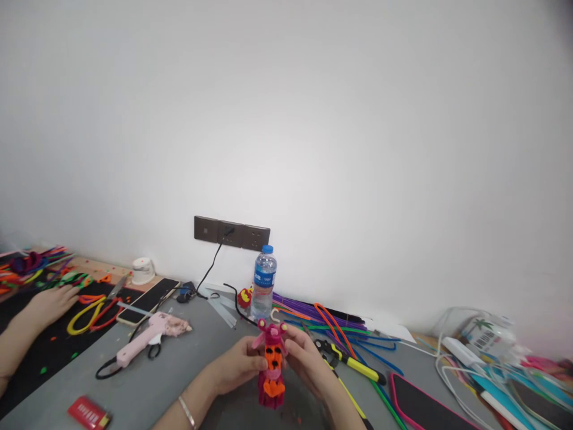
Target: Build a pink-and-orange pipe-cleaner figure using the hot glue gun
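Note:
Between my two hands is a small pipe-cleaner figure (272,364), magenta with an orange front, black spots and a pink band. My left hand (242,363) grips its left side, thumb pressed against the orange part. On the other side, the fingers of my right hand (304,358) close around its upper right edge. The figure is held upright above the grey mat (192,352). A black pipe cleaner (240,306) rises just behind it, and whether it joins the figure I cannot tell.
A water bottle (264,283) stands behind my hands. Leftward lie a pink glue gun (147,337), a phone (150,298), scissors (96,313) and a red packet (88,412). Rightward are yellow-black pliers (353,361), pipe cleaners (331,322) and a pink-edged phone (425,406). Another person's hand (54,304) rests at far left.

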`<state>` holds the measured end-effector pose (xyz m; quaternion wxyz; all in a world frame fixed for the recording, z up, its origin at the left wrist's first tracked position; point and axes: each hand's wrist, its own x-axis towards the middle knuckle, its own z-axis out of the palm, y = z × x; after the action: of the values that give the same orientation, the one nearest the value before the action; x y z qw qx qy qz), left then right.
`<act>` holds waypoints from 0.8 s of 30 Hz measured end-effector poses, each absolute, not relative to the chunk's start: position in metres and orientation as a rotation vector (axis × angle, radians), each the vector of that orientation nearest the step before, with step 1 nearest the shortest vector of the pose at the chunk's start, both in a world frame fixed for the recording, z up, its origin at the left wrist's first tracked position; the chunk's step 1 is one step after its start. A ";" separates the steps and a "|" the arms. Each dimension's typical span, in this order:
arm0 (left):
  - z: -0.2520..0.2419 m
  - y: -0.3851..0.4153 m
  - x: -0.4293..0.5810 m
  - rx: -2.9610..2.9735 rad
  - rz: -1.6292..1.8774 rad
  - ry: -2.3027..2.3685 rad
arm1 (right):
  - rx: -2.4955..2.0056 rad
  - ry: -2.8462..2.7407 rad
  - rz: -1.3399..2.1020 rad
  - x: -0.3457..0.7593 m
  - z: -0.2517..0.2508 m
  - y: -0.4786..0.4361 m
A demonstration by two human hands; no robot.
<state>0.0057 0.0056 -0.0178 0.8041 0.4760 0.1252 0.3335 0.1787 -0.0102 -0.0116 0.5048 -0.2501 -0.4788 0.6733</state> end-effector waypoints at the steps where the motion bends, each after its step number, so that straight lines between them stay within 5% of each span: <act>1: -0.017 0.005 0.006 1.007 0.709 0.265 | -0.615 -1.171 1.631 0.178 -0.014 -0.010; 24: -0.025 0.018 0.011 0.978 0.959 0.616 | -0.814 -1.034 1.122 0.187 -0.018 0.009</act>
<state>0.0106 0.0182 -0.0254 0.7311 0.4443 0.2800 0.4356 0.1872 0.0090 -0.0183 0.6488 -0.3581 -0.4549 0.4938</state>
